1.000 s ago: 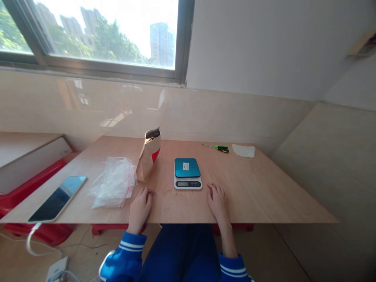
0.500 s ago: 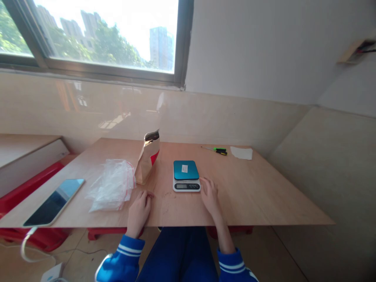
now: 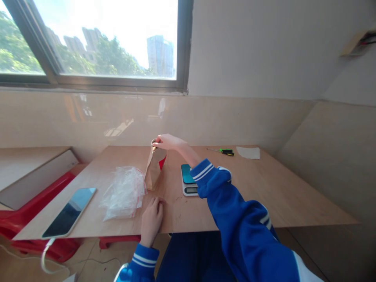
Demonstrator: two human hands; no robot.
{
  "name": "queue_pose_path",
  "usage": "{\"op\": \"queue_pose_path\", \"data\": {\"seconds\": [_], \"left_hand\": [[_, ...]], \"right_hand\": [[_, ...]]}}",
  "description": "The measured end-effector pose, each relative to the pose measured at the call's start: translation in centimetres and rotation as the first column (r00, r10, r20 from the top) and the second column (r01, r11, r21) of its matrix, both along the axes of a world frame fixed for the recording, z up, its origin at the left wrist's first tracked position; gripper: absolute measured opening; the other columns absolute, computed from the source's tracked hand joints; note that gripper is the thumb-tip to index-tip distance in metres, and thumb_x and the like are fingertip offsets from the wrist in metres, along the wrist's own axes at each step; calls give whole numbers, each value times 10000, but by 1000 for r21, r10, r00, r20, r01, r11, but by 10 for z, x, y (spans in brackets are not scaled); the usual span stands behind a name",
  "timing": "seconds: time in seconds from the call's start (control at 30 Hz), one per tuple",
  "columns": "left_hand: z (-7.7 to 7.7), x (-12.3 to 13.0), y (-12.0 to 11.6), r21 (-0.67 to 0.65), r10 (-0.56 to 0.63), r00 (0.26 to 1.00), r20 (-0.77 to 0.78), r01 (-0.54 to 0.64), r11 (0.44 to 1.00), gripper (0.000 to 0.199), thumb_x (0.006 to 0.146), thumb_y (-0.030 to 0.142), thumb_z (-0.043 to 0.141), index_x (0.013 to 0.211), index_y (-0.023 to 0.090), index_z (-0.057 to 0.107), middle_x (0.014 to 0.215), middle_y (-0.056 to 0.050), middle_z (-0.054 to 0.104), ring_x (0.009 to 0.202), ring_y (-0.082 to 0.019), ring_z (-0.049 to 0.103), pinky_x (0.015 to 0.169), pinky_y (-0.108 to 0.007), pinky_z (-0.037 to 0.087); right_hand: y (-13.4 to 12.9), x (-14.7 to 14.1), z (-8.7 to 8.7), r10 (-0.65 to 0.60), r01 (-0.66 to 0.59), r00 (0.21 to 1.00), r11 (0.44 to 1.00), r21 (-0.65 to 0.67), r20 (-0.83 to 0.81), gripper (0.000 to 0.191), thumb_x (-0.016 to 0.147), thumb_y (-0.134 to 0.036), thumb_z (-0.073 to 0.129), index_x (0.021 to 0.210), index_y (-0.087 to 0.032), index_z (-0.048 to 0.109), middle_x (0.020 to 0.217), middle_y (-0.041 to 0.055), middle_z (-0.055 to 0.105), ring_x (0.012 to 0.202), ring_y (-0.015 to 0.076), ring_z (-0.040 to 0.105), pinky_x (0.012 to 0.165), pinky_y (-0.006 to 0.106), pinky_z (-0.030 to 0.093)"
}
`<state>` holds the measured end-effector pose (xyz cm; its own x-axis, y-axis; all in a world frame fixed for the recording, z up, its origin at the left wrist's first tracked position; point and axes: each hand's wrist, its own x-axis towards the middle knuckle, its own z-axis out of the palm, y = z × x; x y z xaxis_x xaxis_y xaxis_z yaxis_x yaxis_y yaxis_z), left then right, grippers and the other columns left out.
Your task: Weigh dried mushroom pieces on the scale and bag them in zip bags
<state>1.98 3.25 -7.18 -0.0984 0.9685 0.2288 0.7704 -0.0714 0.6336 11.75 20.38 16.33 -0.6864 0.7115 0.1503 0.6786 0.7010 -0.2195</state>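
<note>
The open brown paper bag with a red patch [image 3: 155, 170] stands upright on the tabletop [image 3: 273, 196], just beyond your left hand [image 3: 152, 221] and directly below your right hand [image 3: 168, 141]. Your right hand reaches across to the bag's mouth, its fingers bent at the opening; whether they pinch the rim or something inside cannot be determined. Your left hand rests on the tabletop near the bag's base, apart from it, fingers loosely curled and pressed together; whether anything lies under them cannot be determined.

The digital scale with a teal platform [image 3: 186, 174] sits right of the bag, partly hidden by your right blue sleeve [image 3: 241, 215]. A pile of clear zip bags [image 3: 125, 194] lies just left of the paper bag. The smartphone [image 3: 70, 213], with a white cable attached, lies farther left. Two screwdrivers [image 3: 226, 152] and a white sheet [image 3: 249, 152] lie at the far right side.
</note>
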Motion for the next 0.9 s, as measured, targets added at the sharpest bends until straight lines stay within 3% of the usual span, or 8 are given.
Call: {"op": "queue_pose_path", "data": {"seconds": [0.1,0.17,0.3,0.43,0.7,0.83,0.9], "left_hand": [[-1,0,0,2,-9,1000,17,9,1000,216,913,201,344,878,220,557,949,-52,662,907,-194,642,792,-314,464],[-1,-1,1,3,-13,1000,27,13,1000,215,910,197,348,874,222,559,949,-49,659,908,-191,642,791,-311,464],[0,0,0,4,-10,999,36,10,1000,217,907,196,354,872,226,566,942,-43,661,899,-189,644,779,-307,464],[-1,0,0,0,-3,999,34,3,1000,221,908,197,347,876,224,563,951,-46,664,903,-195,637,787,-316,458],[-1,1,0,-20,8,1000,23,-7,1000,226,916,221,332,871,221,553,947,-49,656,900,-200,636,762,-309,452],[0,1,0,-23,15,1000,17,-15,1000,226,917,225,331,874,221,553,949,-54,656,902,-205,633,757,-311,446],[-1,1,0,-21,12,1000,17,-12,1000,227,918,222,329,880,222,553,949,-51,659,896,-203,631,757,-311,445]], "right_hand": [[-4,3,4,48,-47,994,999,-18,95,404,915,-469,510,865,-147,748,766,54,718,606,119,549,536,237,284],[-7,8,6,86,-83,992,996,-31,96,376,904,-449,533,904,-142,750,802,52,725,608,112,541,527,235,278],[-5,19,5,118,-126,990,987,-104,-82,201,837,-257,631,917,-115,747,883,51,737,664,101,560,542,204,320],[-2,27,2,168,-204,966,961,-184,-196,179,814,-182,634,933,-97,738,960,64,734,745,100,592,611,175,379],[1,19,9,173,-144,971,974,-173,166,306,910,-332,525,987,-121,733,885,55,729,610,101,527,510,220,301],[12,14,11,247,-190,952,940,-283,181,291,919,-293,514,1062,-125,702,966,59,721,640,91,540,518,191,336],[15,13,9,265,-224,956,937,-269,127,266,895,-265,551,1058,-115,699,984,64,718,669,92,541,531,182,351]]}}
